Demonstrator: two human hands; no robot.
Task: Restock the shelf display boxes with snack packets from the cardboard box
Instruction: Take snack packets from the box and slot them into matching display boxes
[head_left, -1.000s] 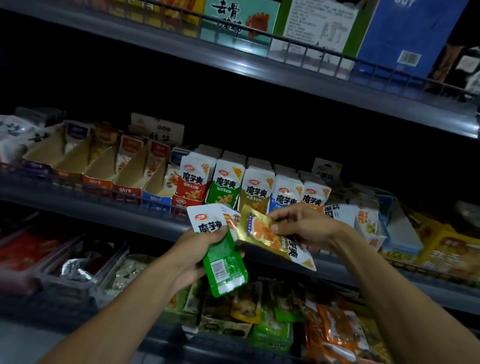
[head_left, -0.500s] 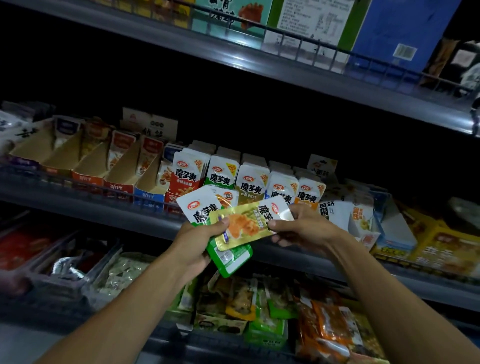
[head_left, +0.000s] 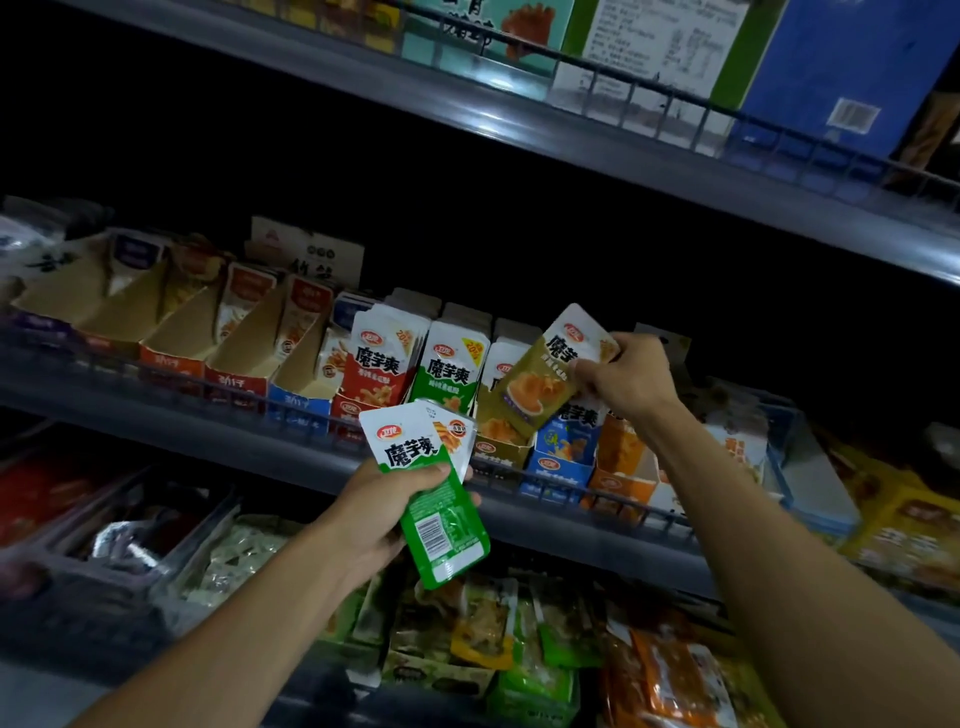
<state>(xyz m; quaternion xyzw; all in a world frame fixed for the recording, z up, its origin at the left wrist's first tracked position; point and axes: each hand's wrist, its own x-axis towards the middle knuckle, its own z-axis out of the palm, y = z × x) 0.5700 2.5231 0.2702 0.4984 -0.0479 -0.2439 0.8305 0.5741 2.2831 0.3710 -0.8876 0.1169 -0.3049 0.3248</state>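
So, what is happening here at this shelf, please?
A person is restocking snack packets on a shop shelf. The right hand pinches a gold packet and holds it up at the row of display boxes, in front of the gold display box. The left hand grips a small stack of packets, with a green packet in front, lower down before the shelf rail. The gold packet is not yet in its box.
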